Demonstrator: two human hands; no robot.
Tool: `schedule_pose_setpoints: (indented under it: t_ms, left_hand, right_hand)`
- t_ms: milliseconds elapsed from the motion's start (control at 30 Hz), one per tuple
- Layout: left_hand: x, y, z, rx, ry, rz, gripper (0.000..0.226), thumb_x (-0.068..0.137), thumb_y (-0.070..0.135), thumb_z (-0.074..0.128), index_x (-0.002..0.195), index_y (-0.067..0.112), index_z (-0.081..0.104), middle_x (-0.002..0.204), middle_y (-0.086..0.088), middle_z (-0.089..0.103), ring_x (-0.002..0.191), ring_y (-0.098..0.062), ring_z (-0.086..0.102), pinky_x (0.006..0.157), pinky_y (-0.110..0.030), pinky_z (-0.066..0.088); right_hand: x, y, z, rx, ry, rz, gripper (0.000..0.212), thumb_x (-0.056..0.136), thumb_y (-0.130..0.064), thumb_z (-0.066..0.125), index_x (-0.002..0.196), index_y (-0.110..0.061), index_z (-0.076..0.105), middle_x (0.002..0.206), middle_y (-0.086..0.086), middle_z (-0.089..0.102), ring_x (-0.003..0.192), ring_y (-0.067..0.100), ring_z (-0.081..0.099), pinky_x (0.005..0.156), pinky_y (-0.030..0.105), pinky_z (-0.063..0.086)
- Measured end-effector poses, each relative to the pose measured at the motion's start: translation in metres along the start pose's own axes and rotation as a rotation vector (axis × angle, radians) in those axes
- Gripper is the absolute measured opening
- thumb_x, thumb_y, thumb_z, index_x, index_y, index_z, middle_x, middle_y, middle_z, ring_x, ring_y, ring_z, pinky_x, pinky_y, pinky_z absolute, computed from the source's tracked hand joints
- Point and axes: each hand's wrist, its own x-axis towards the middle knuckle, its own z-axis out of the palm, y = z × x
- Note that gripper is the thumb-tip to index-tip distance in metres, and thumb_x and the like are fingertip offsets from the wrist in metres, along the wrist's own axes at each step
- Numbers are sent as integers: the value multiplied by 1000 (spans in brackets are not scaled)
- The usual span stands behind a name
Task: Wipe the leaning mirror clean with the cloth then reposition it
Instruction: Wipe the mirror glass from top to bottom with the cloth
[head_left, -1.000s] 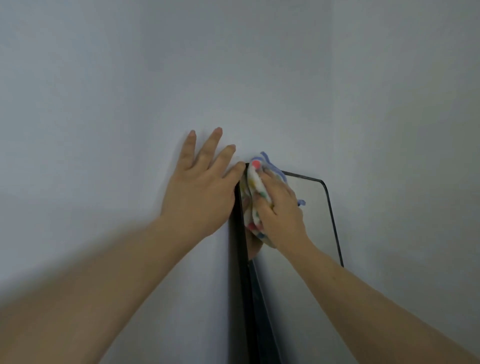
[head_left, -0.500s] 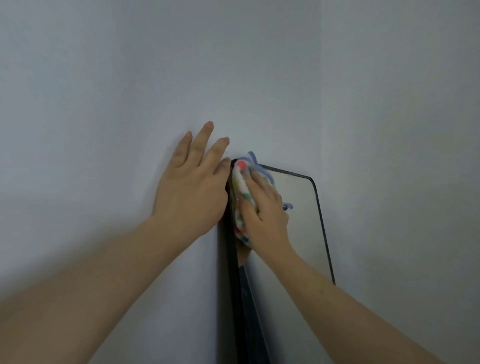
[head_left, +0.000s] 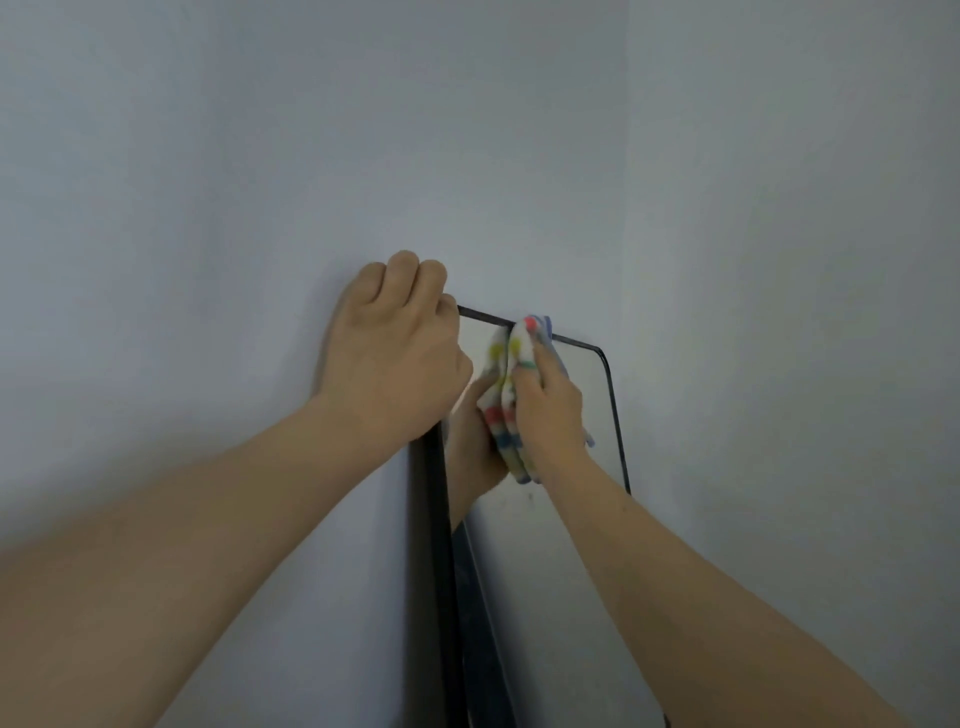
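Your left hand (head_left: 395, 353) curled over the top left corner of the black-framed leaning mirror (head_left: 582, 415) against the pale wall (head_left: 208, 208); your right hand (head_left: 550, 410) pressed the bunched, colour-spotted white cloth (head_left: 511, 364) to its upper glass.

The pale wall (head_left: 208, 260) bears the black-framed mirror (head_left: 571, 519), whose top edge leans against it.

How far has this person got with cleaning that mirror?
Wiping is in hand: the right hand presses the spotted cloth against the glass near the top of the mirror, while the left hand curls over its top left corner. Small specks show on the glass just below the cloth, so cleaning isn't done. Repositioning the mirror is left.
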Motion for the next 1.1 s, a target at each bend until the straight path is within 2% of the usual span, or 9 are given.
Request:
schedule_pose_setpoints:
  t_ms: [67,200,367,533,633,700,833,1000,1100]
  left_hand:
    - [1,1,2,15,26,-1,18,69,20,43,63,9,56,74,-7,53,75,-27,52,70,-34,25]
    - [3,3,2,74,41,15,15,72,20,43,63,13,52,71,-4,50,69,-25,48,66,-33,23]
    - [1,4,5,81,23,13,11,72,18,43,62,13,44,71,-3,41,69,-23,40,64,-33,20]
    - [13,9,7,68,-13,43,16,70,19,47,56,11,48,67,-4,48,66,-25,46,63,-34,20]
    - [15,11,8,47,-41,49,15,67,18,47,53,12,44,62,-2,37,65,-24,44,63,-33,19]
    - [15,12,8,17,-14,48,16,66,17,44,54,13,35,62,-2,27,63,-22,36,63,-33,19]
    - [17,21,10,-80,-41,3,15,67,21,35,57,14,43,62,-3,34,65,-23,43,63,-33,18]
    - [16,21,7,-60,-106,-31,13,67,20,37,58,15,29,64,0,25,66,-21,43,63,-32,19]
    - [17,21,8,-201,-177,-20,23,67,24,29,56,13,46,62,-4,43,66,-23,49,62,-32,18]
  right_hand:
    - [-7,-13,7,-10,12,-78,54,73,-58,25,126,-58,34,140,-3,48,128,25,45,104,54,35]
    - [-19,-13,13,-109,-2,-332,58,83,-44,24,141,-43,31,147,-10,37,134,15,35,107,46,30]
    - [11,1,-3,-47,43,73,52,85,-46,30,137,-45,35,145,-5,41,131,24,40,104,54,34]
    - [-11,-6,-4,-134,-37,-253,48,93,-39,35,141,-39,33,148,-8,35,133,20,36,106,48,32]
    - [9,3,-14,-42,18,129,45,94,-44,33,138,-37,38,133,3,52,116,25,50,105,48,37]
    - [16,-5,-13,80,-30,247,54,84,-52,42,136,-38,39,130,2,53,117,23,51,107,45,35]
    - [5,-8,-6,-7,-183,-146,60,82,-52,39,141,-43,32,150,-6,34,136,19,34,114,41,25]
    - [27,13,-12,81,18,256,69,68,-73,29,134,-52,35,131,0,54,119,24,52,106,45,38]
    - [12,0,5,45,40,65,59,73,-73,25,129,-58,34,133,-2,54,119,21,53,102,47,40]
